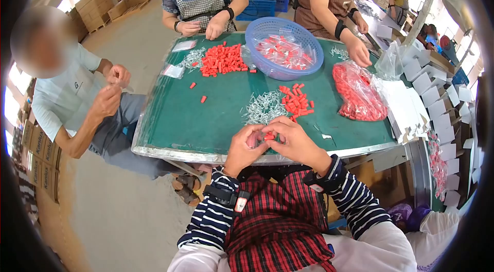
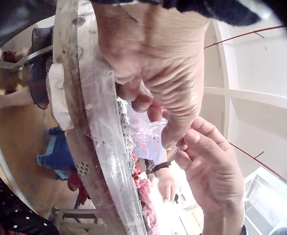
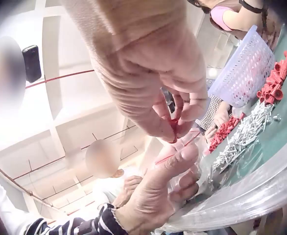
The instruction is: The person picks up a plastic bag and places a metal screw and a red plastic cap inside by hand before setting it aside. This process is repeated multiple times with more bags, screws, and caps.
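Observation:
At the table's near edge my left hand [image 1: 246, 147] grips a small clear plastic bag [image 3: 186, 139] with a red stripe along its opening. My right hand [image 1: 295, 141] pinches a red plug [image 3: 174, 123] between thumb and fingers, right at the bag; in the head view red pieces [image 1: 269, 137] show between both hands. Beyond the hands lie a pile of silver screws [image 1: 264, 108] and, to its right, loose red plugs [image 1: 297, 102]. How much the bag holds cannot be told.
A blue basket [image 1: 284, 70] of filled bags and a large bag of red plugs [image 1: 360, 98] stand on the green table [image 1: 175, 112]. Another red pile [image 1: 223, 60] lies farther back. A seated person is at the left; two others stand across. White cards [image 1: 406, 107] lie at the right.

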The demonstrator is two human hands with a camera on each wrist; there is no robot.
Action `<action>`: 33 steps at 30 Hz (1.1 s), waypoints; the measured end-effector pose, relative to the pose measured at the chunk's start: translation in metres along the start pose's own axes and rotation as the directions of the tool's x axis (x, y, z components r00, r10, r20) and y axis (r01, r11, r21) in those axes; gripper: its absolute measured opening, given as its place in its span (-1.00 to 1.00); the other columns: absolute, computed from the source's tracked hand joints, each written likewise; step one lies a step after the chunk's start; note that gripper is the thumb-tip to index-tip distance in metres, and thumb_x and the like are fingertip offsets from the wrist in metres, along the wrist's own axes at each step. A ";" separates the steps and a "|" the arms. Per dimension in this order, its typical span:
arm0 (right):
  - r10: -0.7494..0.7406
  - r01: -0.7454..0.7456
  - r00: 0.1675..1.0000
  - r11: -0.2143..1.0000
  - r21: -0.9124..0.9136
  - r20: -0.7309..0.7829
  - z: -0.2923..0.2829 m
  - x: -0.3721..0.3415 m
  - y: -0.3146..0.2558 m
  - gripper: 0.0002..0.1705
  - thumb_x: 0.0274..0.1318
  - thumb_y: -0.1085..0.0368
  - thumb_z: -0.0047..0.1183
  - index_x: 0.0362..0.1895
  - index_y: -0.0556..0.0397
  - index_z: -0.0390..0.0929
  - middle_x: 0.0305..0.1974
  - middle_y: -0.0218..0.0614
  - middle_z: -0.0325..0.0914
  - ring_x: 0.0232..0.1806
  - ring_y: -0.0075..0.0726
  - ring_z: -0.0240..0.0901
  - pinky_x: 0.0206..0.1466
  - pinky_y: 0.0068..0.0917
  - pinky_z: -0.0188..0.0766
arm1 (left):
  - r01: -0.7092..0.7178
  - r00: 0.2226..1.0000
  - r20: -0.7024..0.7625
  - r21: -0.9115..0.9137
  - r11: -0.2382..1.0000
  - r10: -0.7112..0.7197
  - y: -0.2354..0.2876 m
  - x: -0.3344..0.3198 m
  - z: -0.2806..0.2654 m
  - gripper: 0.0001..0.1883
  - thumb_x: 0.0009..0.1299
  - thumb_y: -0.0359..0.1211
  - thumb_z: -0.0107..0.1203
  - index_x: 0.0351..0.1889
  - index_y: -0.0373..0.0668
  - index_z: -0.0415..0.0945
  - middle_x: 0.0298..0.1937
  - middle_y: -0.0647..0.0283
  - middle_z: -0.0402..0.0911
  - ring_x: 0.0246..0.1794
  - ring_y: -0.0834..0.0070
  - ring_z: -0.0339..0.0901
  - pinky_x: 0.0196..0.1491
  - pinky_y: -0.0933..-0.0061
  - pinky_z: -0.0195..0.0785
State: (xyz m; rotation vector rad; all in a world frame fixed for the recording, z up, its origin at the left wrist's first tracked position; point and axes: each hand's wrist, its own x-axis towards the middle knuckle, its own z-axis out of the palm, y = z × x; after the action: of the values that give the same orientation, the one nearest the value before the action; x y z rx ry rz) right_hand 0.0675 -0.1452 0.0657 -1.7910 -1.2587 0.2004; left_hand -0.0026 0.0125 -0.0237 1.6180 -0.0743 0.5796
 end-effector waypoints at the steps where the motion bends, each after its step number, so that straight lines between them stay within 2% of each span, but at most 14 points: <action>1: -0.021 0.021 0.999 1.000 -0.013 -0.031 0.002 0.000 0.000 -0.67 -0.04 0.45 0.14 -0.10 0.06 0.53 -0.21 -0.27 0.39 -0.30 -0.40 0.43 -0.35 -0.50 0.39 | -0.001 1.000 -0.004 0.003 1.000 0.001 0.002 0.000 0.000 -0.55 0.05 -0.46 0.37 -0.07 -0.25 0.49 -0.25 0.25 0.56 -0.30 0.52 0.50 -0.19 0.47 0.38; 4: 0.094 -0.088 0.993 0.992 0.090 -0.072 0.000 -0.002 -0.008 -0.65 -0.04 0.47 0.14 -0.08 0.08 0.52 -0.19 -0.24 0.41 -0.29 -0.36 0.46 -0.33 -0.47 0.40 | 0.020 1.000 0.004 0.010 1.000 -0.020 0.009 0.000 -0.001 -0.55 0.06 -0.47 0.36 -0.06 -0.25 0.49 -0.25 0.26 0.56 -0.31 0.52 0.51 -0.18 0.47 0.38; 7: 0.096 -0.089 0.988 0.994 0.063 -0.122 -0.001 -0.005 0.001 -0.62 -0.05 0.48 0.13 -0.04 0.08 0.51 -0.15 -0.22 0.43 -0.29 -0.32 0.47 -0.31 -0.43 0.40 | 0.053 0.999 0.014 0.012 0.999 -0.053 0.016 -0.001 -0.001 -0.55 0.06 -0.47 0.36 -0.07 -0.25 0.49 -0.25 0.26 0.55 -0.32 0.53 0.51 -0.17 0.49 0.38; 10: 0.074 -0.076 0.987 0.997 -0.009 -0.145 0.000 -0.007 0.009 -0.59 -0.05 0.47 0.14 -0.01 0.07 0.50 -0.11 -0.21 0.44 -0.29 -0.29 0.47 -0.29 -0.42 0.41 | 0.028 0.995 0.091 0.131 0.991 -0.040 0.025 0.001 -0.007 -0.58 0.14 -0.58 0.29 -0.01 -0.33 0.47 -0.12 0.26 0.52 -0.19 0.61 0.45 -0.09 0.54 0.37; 12: 0.135 -0.126 0.986 0.987 0.095 -0.098 0.004 -0.008 0.013 -0.50 -0.04 0.43 0.17 0.08 0.03 0.45 -0.05 -0.30 0.45 -0.27 -0.43 0.43 -0.29 -0.49 0.38 | 0.109 0.993 0.066 -0.106 0.988 -0.102 0.020 -0.002 -0.008 -0.55 0.12 -0.58 0.30 0.01 -0.32 0.47 -0.13 0.28 0.53 -0.16 0.62 0.45 -0.05 0.56 0.35; 13: 0.191 -0.177 0.980 0.968 0.179 -0.061 0.008 -0.009 0.018 -0.46 -0.03 0.42 0.20 0.12 0.01 0.44 -0.03 -0.38 0.44 -0.26 -0.54 0.40 -0.32 -0.55 0.34 | 0.126 0.989 0.087 -0.083 0.989 -0.119 0.023 -0.001 -0.010 -0.55 0.14 -0.59 0.28 0.03 -0.32 0.48 -0.12 0.29 0.53 -0.13 0.62 0.46 -0.01 0.55 0.34; 15: 0.174 -0.163 0.984 0.962 0.221 -0.032 0.014 -0.009 0.029 -0.43 0.00 0.42 0.18 0.17 0.02 0.40 -0.09 -0.39 0.47 -0.24 -0.57 0.39 -0.27 -0.53 0.37 | 0.182 0.977 0.129 -0.094 0.979 -0.169 0.031 0.000 -0.010 -0.59 0.17 -0.58 0.23 0.02 -0.32 0.49 -0.09 0.27 0.54 -0.11 0.61 0.47 0.00 0.53 0.35; 16: 0.197 -0.185 0.980 0.954 0.237 -0.026 0.018 -0.008 0.032 -0.50 0.04 0.40 0.19 0.13 0.05 0.43 -0.20 -0.36 0.52 -0.23 -0.56 0.43 -0.21 -0.51 0.40 | 0.174 0.976 0.152 -0.091 0.981 -0.159 0.033 0.000 -0.009 -0.59 0.17 -0.58 0.23 0.02 -0.32 0.49 -0.09 0.27 0.54 -0.11 0.61 0.47 0.00 0.53 0.35; 19: 0.283 -0.250 0.957 0.918 0.307 -0.067 0.022 -0.010 0.035 -0.57 0.02 0.37 0.20 0.03 0.12 0.47 -0.31 -0.26 0.55 -0.30 -0.42 0.48 -0.18 -0.46 0.44 | 0.220 0.972 0.114 -0.144 0.965 -0.205 0.034 0.000 -0.010 -0.68 0.21 -0.57 0.20 -0.05 -0.33 0.54 -0.14 0.27 0.58 -0.14 0.61 0.48 -0.02 0.53 0.35; 21: 0.321 -0.266 0.941 0.899 0.349 -0.110 0.024 -0.012 0.036 -0.69 0.02 0.38 0.20 -0.10 0.14 0.50 -0.35 -0.27 0.56 -0.32 -0.42 0.51 -0.21 -0.45 0.45 | 0.251 0.968 0.043 -0.108 0.962 -0.248 0.033 -0.001 -0.011 -0.75 0.22 -0.57 0.19 -0.12 -0.33 0.58 -0.23 0.27 0.61 -0.18 0.60 0.50 -0.04 0.55 0.35; 22: 0.297 -0.242 0.947 0.909 0.340 -0.122 0.025 -0.013 0.038 -0.72 0.02 0.37 0.20 -0.15 0.14 0.49 -0.36 -0.27 0.56 -0.34 -0.41 0.52 -0.22 -0.44 0.46 | 0.215 0.977 0.023 -0.053 0.975 -0.214 0.031 -0.001 -0.011 -0.79 0.23 -0.59 0.20 -0.16 -0.32 0.60 -0.25 0.27 0.60 -0.25 0.62 0.50 -0.13 0.60 0.36; 24: 0.254 -0.218 0.959 0.943 0.253 -0.123 0.021 -0.013 0.032 -0.78 0.00 0.37 0.21 -0.28 0.16 0.47 -0.41 -0.22 0.56 -0.35 -0.33 0.55 -0.25 -0.40 0.47 | 0.213 0.976 0.047 -0.035 0.976 -0.211 0.031 0.000 -0.011 -0.79 0.22 -0.59 0.20 -0.17 -0.32 0.61 -0.25 0.27 0.60 -0.26 0.62 0.50 -0.14 0.60 0.36; 28: 0.177 -0.156 0.972 0.978 0.141 -0.156 0.022 -0.013 0.024 -0.80 -0.04 0.39 0.20 -0.34 0.16 0.45 -0.42 -0.18 0.52 -0.37 -0.20 0.55 -0.28 -0.36 0.47 | 0.160 0.984 0.074 -0.006 0.987 -0.159 0.026 0.001 -0.009 -0.82 0.21 -0.57 0.23 -0.21 -0.32 0.61 -0.28 0.27 0.59 -0.28 0.63 0.48 -0.19 0.60 0.34; 33: 0.123 -0.103 0.972 0.989 0.107 -0.200 0.027 -0.015 0.023 -0.83 -0.03 0.40 0.18 -0.34 0.15 0.45 -0.41 -0.18 0.51 -0.38 -0.19 0.54 -0.30 -0.36 0.46 | 0.126 0.987 0.100 0.014 0.992 -0.127 0.018 0.000 -0.011 -0.91 0.25 -0.55 0.20 -0.30 -0.34 0.57 -0.33 0.27 0.58 -0.31 0.61 0.47 -0.19 0.57 0.32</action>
State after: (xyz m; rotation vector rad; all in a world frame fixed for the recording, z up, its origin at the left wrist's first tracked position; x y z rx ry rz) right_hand 0.0606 -0.1437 0.0279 -1.7531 -0.9862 0.1328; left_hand -0.0135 0.0202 -0.0071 1.6458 -0.0435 0.4012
